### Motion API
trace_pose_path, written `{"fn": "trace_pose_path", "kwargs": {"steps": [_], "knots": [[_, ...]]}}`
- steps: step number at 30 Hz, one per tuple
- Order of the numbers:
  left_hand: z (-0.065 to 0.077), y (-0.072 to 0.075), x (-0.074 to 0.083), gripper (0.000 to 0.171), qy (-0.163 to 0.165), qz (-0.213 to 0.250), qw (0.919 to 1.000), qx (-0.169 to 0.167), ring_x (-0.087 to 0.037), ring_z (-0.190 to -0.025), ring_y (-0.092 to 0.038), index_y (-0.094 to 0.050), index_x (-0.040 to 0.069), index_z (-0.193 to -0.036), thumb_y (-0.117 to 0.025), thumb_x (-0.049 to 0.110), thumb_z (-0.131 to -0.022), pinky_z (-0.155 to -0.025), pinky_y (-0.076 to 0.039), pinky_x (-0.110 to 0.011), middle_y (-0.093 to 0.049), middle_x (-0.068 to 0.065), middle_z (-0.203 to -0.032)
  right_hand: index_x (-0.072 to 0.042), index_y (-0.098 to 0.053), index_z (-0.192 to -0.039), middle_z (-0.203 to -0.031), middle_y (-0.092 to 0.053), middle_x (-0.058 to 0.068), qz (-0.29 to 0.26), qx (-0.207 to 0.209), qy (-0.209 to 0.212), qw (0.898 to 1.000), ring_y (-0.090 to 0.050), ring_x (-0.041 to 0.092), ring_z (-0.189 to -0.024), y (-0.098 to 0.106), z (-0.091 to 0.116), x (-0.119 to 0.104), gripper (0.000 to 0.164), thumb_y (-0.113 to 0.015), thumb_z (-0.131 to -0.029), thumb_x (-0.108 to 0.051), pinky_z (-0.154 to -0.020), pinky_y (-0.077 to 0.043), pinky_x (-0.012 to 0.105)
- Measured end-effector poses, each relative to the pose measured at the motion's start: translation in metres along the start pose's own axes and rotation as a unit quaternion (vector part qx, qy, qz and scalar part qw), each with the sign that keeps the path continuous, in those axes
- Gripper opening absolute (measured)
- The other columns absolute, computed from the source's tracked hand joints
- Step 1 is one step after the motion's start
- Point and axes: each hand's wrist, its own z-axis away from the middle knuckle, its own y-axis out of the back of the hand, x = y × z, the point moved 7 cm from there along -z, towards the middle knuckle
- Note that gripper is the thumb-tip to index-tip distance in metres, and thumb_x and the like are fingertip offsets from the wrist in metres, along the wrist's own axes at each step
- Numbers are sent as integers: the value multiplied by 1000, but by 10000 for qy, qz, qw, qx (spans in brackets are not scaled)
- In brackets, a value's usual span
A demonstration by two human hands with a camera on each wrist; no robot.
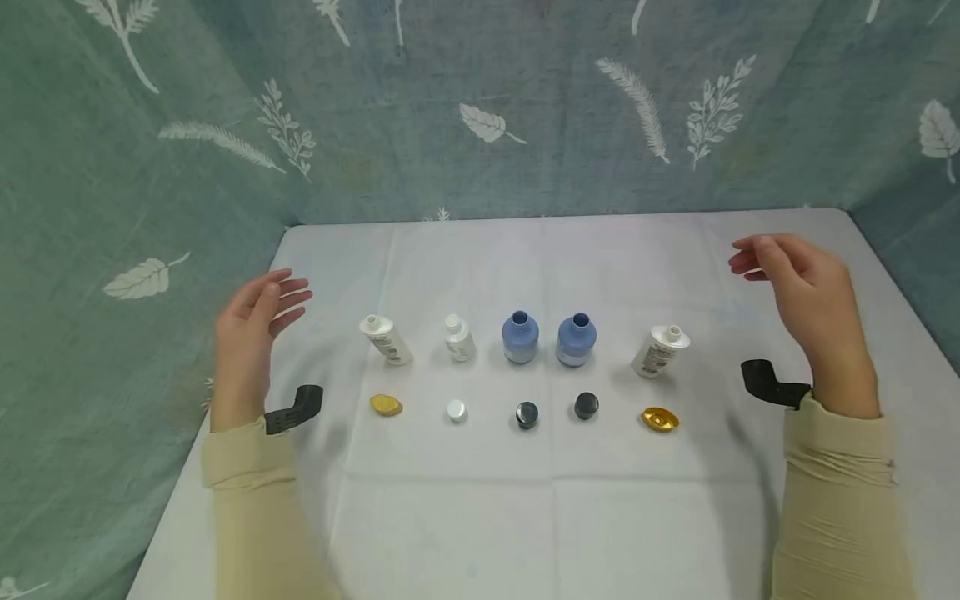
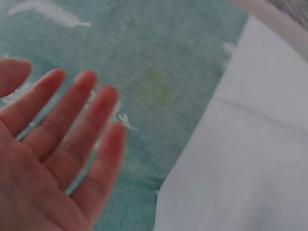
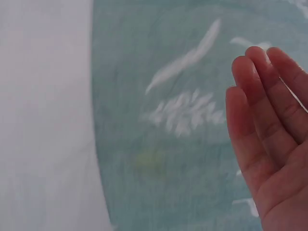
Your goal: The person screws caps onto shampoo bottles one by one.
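My left hand [image 1: 258, 333] is raised over the table's left side, fingers relaxed and holding nothing. Across the table, my right hand [image 1: 813, 304] hovers at the right, its fingers loosely extended and free of any object. Between them stands a row of uncapped bottles: a white tube-like bottle [image 1: 387, 340] nearest the left hand, a small white bottle [image 1: 460, 338], two blue bottles, one left [image 1: 521, 338] and one right [image 1: 576, 341], and another white bottle [image 1: 660, 351] leaning nearest the right hand. Both wrist views show spread fingers, the left palm [image 2: 38, 192] and right palm [image 3: 288, 197] bare.
Caps lie in front of the bottles: a gold cap [image 1: 386, 405], a white cap [image 1: 457, 410], a black cap [image 1: 527, 414], another black cap [image 1: 587, 405] and an upturned gold cap [image 1: 660, 419]. A white cloth [image 1: 450, 533] covers the table. Green leaf-print fabric [image 1: 405, 108] hangs behind it.
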Motion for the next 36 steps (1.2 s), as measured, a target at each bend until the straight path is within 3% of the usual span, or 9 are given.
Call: {"fn": "trace_pose_path", "kwargs": {"steps": [3,6,10,16,22,27,31,36], "knots": [[4,-6,-4,37,262,279,9990,-219,-31,-108,-51,-53,5,-121,-53,24,-90,-89,-42,-33,-52,-19,-119,-13,-61,-112,-96,-61,-1,-333,47,255,9991,-55,7,-87,-15,6,-19,34,-41,-95,-33,-78,-40,17],[9,-14,-12,39,588,187,9965,-572,-30,-112,-48,-50,8,-125,-52,26,-91,-89,-42,-31,-49,-17,-123,-17,-59,-115,-99,-61,0,-182,-367,396,9984,-54,7,-89,-36,11,-37,33,-41,-94,-35,-78,-40,17],[12,-22,-19,39,764,-40,9920,-1002,-30,-114,-46,-47,10,-128,-50,26,-91,-90,-41,-31,-48,-15,-126,-24,-56,-119,-102,-61,-3,111,-888,483,9948,-53,8,-93,-58,15,-57,36,-41,-92,-42,-80,-39,24],[11,-31,-24,42,817,-218,9879,-1303,-30,-117,-43,-45,12,-129,-53,23,-90,-95,-36,-38,-45,-15,-128,-25,-57,-118,-103,-61,-1,-366,-801,593,9943,-54,9,-94,-73,16,-80,31,-45,-92,-37,-80,-40,18],[13,-49,-32,50,1049,-872,9668,-2161,-22,-120,-41,-40,14,-133,-58,25,-88,-99,-29,-43,-41,-8,-133,-22,-58,-117,-102,-62,-2,-649,-647,779,9927,-55,8,-92,-89,16,-94,30,-46,-92,-34,-79,-41,18],[14,-59,-40,53,1123,-845,9476,-2868,-18,-123,-36,-38,15,-135,-59,23,-86,-101,-20,-47,-40,-5,-135,-19,-59,-115,-96,-62,-6,-823,-217,1231,9887,-56,5,-86,-105,14,-111,31,-46,-92,-35,-76,-44,19],[17,-64,-38,55,1083,-748,9396,-3161,-21,-126,-32,-35,14,-136,-59,18,-87,-101,-19,-48,-35,-8,-138,-17,-58,-117,-97,-62,-5,-991,-70,1785,9789,-57,8,-86,-116,18,-133,29,-49,-92,-28,-75,-44,24],[18,-66,-39,55,1085,-771,9346,-3297,-22,-127,-31,-35,13,-136,-59,18,-87,-101,-19,-47,-34,-9,-139,-15,-57,-118,-101,-61,-4,-1203,-292,2177,9681,-57,8,-87,-129,25,-149,28,-51,-91,-19,-76,-45,29]]}}
